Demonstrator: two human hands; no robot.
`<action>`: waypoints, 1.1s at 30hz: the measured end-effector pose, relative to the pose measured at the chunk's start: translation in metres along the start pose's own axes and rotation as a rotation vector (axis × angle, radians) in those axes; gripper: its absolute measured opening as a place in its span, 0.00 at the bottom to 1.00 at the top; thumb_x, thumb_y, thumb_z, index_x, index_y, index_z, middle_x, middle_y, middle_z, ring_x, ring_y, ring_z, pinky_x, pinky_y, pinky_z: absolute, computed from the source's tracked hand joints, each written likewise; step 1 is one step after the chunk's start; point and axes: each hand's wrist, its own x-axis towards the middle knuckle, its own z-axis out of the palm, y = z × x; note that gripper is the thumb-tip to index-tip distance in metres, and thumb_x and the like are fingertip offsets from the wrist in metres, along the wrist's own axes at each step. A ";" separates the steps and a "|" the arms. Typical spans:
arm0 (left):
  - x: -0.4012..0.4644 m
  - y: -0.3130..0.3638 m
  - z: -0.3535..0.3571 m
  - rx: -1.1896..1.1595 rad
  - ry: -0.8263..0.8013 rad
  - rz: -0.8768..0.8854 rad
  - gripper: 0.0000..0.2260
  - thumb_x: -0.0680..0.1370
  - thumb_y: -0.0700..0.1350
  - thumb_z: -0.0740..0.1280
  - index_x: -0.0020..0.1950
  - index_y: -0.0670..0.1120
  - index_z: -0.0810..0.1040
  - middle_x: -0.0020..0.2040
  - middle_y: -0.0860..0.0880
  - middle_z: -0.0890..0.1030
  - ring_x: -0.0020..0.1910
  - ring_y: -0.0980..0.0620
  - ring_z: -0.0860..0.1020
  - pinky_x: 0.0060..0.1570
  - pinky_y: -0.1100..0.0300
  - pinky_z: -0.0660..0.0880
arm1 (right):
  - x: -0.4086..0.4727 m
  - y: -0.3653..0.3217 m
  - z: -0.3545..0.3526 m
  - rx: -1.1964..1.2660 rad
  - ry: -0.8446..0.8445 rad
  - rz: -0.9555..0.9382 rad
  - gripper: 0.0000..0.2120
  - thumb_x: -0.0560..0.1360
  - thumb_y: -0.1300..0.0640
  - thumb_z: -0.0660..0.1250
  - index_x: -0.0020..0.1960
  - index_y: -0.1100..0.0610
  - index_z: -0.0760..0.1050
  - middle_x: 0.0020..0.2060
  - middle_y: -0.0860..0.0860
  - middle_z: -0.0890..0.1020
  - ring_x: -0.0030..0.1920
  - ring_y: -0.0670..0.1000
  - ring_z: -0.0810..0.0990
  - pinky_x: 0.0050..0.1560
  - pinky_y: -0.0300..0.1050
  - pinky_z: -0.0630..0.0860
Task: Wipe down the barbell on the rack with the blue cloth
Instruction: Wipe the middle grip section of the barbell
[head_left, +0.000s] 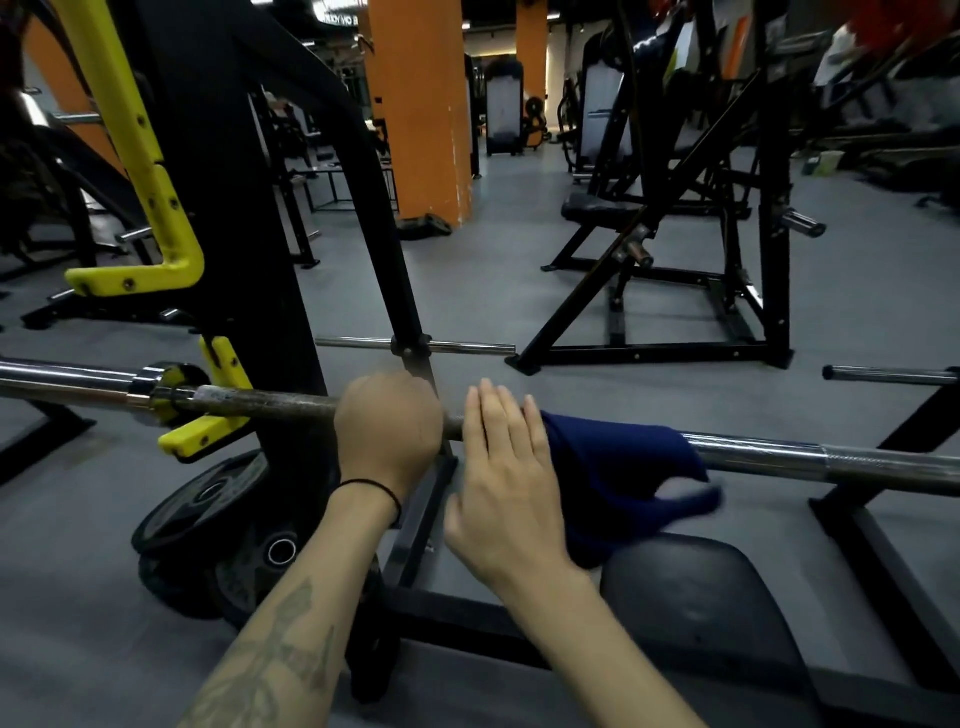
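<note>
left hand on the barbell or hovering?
Touching. In the head view the left hand has its fingers curled round the barbell, and the shaft disappears into the fist with no gap.

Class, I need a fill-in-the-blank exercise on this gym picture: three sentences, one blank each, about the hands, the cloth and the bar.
1. The left hand is curled round the ____.
2. The cloth draped over the barbell is ____ in colour.
3. The right hand, fingers straight, lies to the ____ of the cloth.

Missing words: barbell; blue; left
</note>
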 end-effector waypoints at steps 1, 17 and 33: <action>0.000 -0.001 -0.001 0.003 0.001 0.009 0.16 0.80 0.45 0.54 0.33 0.46 0.72 0.31 0.49 0.73 0.31 0.48 0.69 0.39 0.54 0.61 | 0.002 0.008 -0.001 -0.015 -0.008 -0.065 0.42 0.69 0.56 0.63 0.81 0.64 0.57 0.79 0.62 0.63 0.80 0.60 0.60 0.80 0.56 0.48; 0.001 -0.002 -0.002 0.045 0.028 0.028 0.16 0.79 0.45 0.54 0.32 0.45 0.70 0.29 0.47 0.71 0.29 0.45 0.68 0.38 0.52 0.62 | 0.002 0.015 -0.002 -0.052 -0.006 -0.068 0.35 0.72 0.57 0.57 0.79 0.65 0.63 0.74 0.62 0.71 0.76 0.61 0.67 0.80 0.57 0.50; 0.000 0.002 -0.003 0.035 0.028 -0.002 0.17 0.79 0.44 0.54 0.31 0.44 0.68 0.28 0.46 0.69 0.30 0.46 0.65 0.39 0.52 0.60 | -0.001 0.018 0.003 -0.092 0.056 -0.031 0.39 0.72 0.51 0.69 0.79 0.62 0.62 0.75 0.58 0.70 0.77 0.59 0.65 0.80 0.58 0.48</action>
